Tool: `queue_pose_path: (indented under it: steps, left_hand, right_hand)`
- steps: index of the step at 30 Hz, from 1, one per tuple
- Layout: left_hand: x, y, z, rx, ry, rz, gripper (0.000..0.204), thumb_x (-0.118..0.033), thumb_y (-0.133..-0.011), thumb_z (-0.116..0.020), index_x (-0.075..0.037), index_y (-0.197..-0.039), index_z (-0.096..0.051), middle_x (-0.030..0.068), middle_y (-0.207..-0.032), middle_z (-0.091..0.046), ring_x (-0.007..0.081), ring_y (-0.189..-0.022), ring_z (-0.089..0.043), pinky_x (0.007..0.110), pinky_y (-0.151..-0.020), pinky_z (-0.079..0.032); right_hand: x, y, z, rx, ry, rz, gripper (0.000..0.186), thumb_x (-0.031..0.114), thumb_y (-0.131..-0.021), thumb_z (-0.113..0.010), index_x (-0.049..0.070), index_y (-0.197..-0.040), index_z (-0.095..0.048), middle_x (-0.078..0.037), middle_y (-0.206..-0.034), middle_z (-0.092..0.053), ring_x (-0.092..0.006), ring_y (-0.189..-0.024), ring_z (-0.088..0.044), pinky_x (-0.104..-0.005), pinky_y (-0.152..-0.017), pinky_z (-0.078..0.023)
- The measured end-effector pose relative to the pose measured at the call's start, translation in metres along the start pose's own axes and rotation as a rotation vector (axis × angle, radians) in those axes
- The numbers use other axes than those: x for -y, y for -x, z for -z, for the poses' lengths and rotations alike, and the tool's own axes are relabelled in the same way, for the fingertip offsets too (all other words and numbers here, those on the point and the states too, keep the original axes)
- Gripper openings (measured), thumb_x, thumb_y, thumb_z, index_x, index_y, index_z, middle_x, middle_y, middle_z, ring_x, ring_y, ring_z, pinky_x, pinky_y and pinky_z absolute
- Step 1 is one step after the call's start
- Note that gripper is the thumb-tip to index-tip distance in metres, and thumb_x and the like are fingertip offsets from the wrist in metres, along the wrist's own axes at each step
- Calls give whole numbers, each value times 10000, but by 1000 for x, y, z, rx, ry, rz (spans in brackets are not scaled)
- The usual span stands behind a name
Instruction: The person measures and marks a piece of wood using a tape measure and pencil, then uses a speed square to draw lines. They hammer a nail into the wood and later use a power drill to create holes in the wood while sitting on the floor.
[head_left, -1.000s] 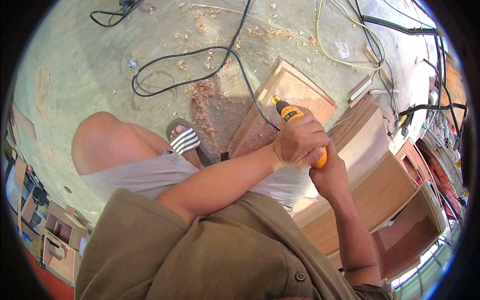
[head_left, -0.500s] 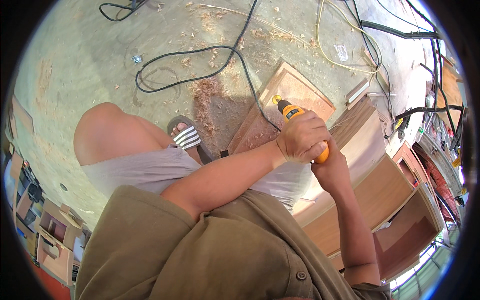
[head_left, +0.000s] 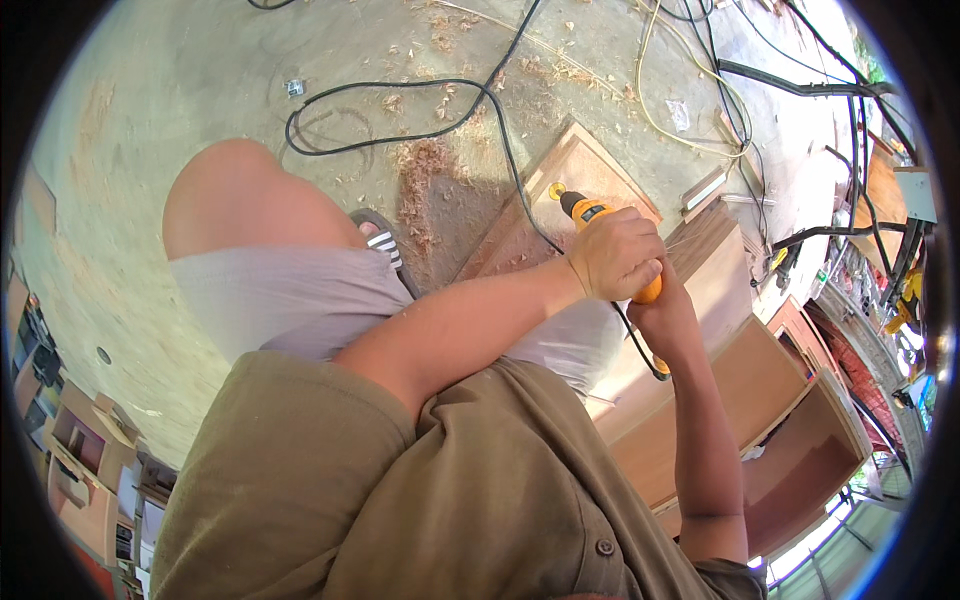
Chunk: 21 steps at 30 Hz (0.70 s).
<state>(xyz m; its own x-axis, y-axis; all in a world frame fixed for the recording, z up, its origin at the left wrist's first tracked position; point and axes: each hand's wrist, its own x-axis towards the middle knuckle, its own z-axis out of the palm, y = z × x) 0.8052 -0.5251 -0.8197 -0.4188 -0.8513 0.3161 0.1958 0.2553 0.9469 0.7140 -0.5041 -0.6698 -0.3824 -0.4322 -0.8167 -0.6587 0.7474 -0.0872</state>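
A yellow-orange corded power drill [head_left: 592,211] with a black chuck points away from me and to the left. My left hand [head_left: 617,252] is wrapped over the drill's body from above. My right hand [head_left: 667,312] grips it at the rear and handle, with the handle's end showing below the fingers. In the chuck sits a round, gold-coloured cutter bit [head_left: 557,190]. It is at the face of a wooden panel [head_left: 603,165], near its left edge; I cannot tell how deep it is. Part of the panel is hidden behind the drill and my hands.
A black cord [head_left: 388,84] loops across the concrete floor to the panel. Wood shavings [head_left: 422,172] lie in a heap left of the panel. A wooden cabinet [head_left: 805,455] stands at my right. Black metal bars [head_left: 800,89] and a yellow cable [head_left: 648,90] are at the far right.
The view has shifted slightly, and my left knee appears higher. The drill's handle end and cord now show below my right hand. Both hands keep their grip.
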Motion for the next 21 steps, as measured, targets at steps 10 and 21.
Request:
queue_pose_path:
  steps: [10, 21]
  left_hand:
    - [-3, 5, -4, -66, 28, -6, 231, -283, -841, -611, -54, -845, -643, 124, -822, -623, 360, -808, -597, 459, -752, -501]
    - [-4, 1, -2, -27, 12, 23, 192, -246, -828, -616, -59, -789, -637, 126, -805, -628, 368, -807, -606, 469, -746, -508]
  right_hand:
    - [-20, -3, -7, -13, 23, 66, 630, 17, -804, -625, 56, -1420, -501, -209, -1174, -690, -371, -1113, -667, -418, -934, -508]
    - [-32, -5, -12, -68, -15, 165, 544, -16, -780, -694, 25, -1301, -545, -89, -994, -668, -193, -885, -631, -336, -807, -511]
